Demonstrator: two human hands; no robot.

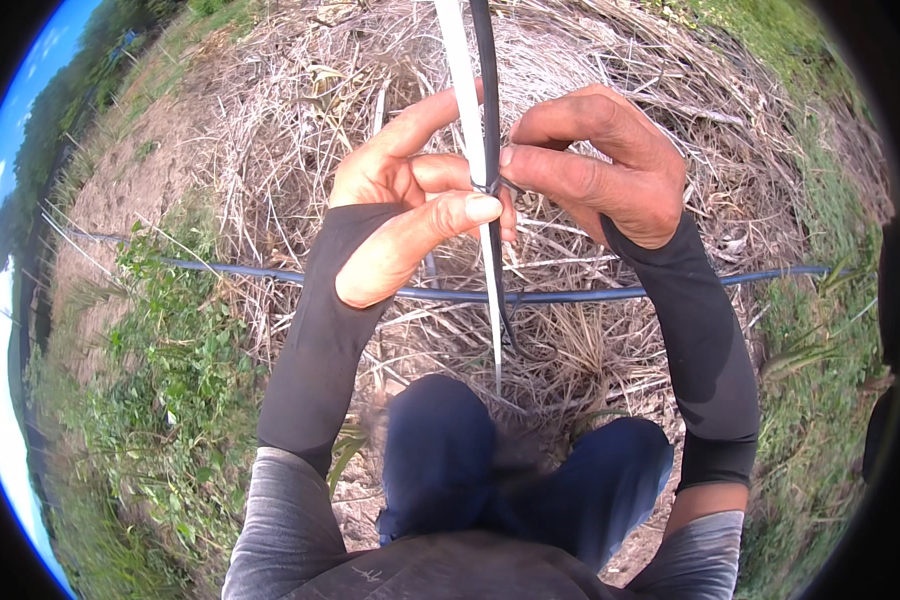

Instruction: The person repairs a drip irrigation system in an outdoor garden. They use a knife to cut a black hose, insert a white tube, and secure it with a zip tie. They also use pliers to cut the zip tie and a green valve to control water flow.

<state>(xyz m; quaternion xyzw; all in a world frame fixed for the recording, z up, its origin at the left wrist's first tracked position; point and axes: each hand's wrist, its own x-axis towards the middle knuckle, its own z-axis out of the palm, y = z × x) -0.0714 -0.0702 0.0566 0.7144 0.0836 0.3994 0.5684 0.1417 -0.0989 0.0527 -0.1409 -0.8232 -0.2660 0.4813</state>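
Observation:
A slender white stake (455, 60) runs from the top edge down between my hands, narrowing toward the ground. Alongside it is a thin black tube (486, 60). My left hand (395, 240) is closed around both, its thumb across the front of the stake and its fingers behind. A thin dark tie (485, 187) crosses stake and tube just above that thumb. To the right, my right hand (610, 170) is closed in a pinch beside the tie, thumb and index finger at its loose end. The fingertips partly hide that end.
A blue-black hose (590, 295) lies across the ground behind the stake's lower part. Dry straw (300, 120) covers the soil around it. Green weeds (160, 350) grow at left, with grass (820, 360) at right. My bent knees (435, 450) are close below my hands.

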